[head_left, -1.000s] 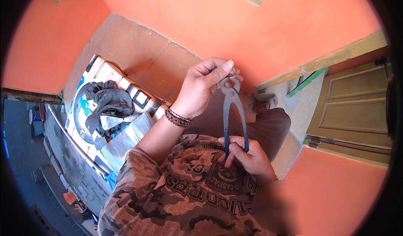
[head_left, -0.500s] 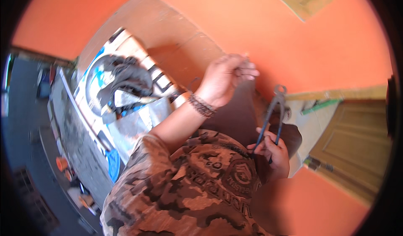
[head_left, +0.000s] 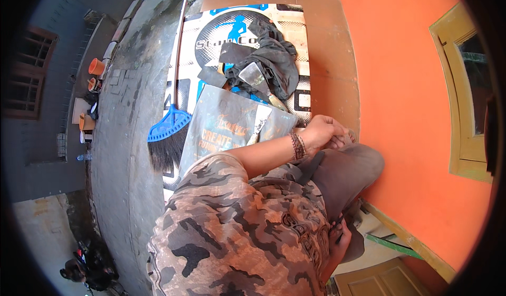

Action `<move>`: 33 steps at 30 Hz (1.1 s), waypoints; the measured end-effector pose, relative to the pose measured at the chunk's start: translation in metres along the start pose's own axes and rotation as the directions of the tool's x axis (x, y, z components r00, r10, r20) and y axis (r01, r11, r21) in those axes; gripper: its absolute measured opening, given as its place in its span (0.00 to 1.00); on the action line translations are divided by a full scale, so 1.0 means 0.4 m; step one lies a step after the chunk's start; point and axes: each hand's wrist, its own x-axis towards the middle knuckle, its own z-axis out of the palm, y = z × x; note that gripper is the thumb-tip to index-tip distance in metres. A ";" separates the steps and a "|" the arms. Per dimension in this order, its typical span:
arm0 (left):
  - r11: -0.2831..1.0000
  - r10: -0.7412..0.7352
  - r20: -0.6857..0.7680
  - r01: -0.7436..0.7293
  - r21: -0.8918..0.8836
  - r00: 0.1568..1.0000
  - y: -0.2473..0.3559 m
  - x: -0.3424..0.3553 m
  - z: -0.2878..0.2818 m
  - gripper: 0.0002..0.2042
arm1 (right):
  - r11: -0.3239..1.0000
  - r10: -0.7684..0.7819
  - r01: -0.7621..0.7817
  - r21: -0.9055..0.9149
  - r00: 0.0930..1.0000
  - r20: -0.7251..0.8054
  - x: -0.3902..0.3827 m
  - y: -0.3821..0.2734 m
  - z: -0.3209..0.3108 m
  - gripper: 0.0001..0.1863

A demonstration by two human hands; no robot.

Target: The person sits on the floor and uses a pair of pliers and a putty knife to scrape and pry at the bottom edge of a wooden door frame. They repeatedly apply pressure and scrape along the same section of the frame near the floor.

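Over my bent knee in dark trousers (head_left: 354, 172), my left hand (head_left: 326, 132) has its fingers curled together, a beaded bracelet (head_left: 298, 145) at its wrist. Whatever may be between those fingertips is too small to make out. Lower down, beside my thigh, my right hand (head_left: 340, 239) is closed round the dark handles of a pair of pincers (head_left: 338, 224). The jaws are hidden now. To the left of my left hand, a putty knife (head_left: 258, 124) lies on a grey plastic bag (head_left: 213, 132).
A printed board (head_left: 300, 30) carries a black cloth (head_left: 279, 59) and a wide scraper (head_left: 255, 77). A broom (head_left: 171, 123) with a blue head leans along its left edge. An orange wall (head_left: 400, 111) with a window frame (head_left: 456, 153) rises at right; a green strip (head_left: 392, 246) lies below.
My view has swung left, bringing the broom and paved yard into sight. My left hand has come down towards the knee. The pincers, earlier held up with jaws showing, are now mostly hidden.
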 end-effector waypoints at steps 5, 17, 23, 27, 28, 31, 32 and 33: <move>0.998 0.035 -0.147 -0.027 0.055 0.989 -0.024 -0.004 -0.068 0.07 | 1.000 0.000 -0.001 -0.023 0.999 -0.043 0.011 -0.005 0.014 0.18; 0.997 0.065 -0.196 -0.058 0.043 0.979 -0.066 0.014 -0.149 0.07 | 0.999 0.013 -0.013 -0.031 1.000 0.005 0.027 0.002 -0.038 0.19; 0.997 0.078 -0.214 -0.078 0.004 0.974 -0.062 -0.016 -0.150 0.05 | 0.999 -0.018 0.017 -0.035 1.000 -0.010 0.017 0.013 -0.026 0.16; 0.987 0.149 -0.229 -0.160 -0.030 0.962 -0.066 -0.027 -0.167 0.05 | 0.998 -0.030 0.027 -0.060 0.998 -0.055 0.016 0.031 -0.025 0.15; 0.984 0.160 -0.237 -0.173 -0.035 0.958 -0.061 -0.040 -0.176 0.04 | 0.997 -0.021 0.017 -0.069 0.998 -0.060 0.016 0.036 -0.025 0.14; 0.979 0.184 -0.259 -0.199 -0.033 0.948 -0.045 -0.056 -0.209 0.03 | 0.997 0.004 -0.008 -0.075 0.998 -0.058 0.026 0.044 -0.015 0.13; 0.982 0.168 -0.261 -0.185 -0.044 0.951 -0.043 -0.060 -0.203 0.04 | 0.998 -0.002 -0.003 -0.062 0.998 -0.069 0.020 0.042 -0.021 0.13; 0.986 0.146 -0.258 -0.163 -0.047 0.955 -0.037 -0.065 -0.198 0.05 | 0.999 -0.003 -0.001 -0.045 0.997 -0.075 0.017 0.040 -0.024 0.12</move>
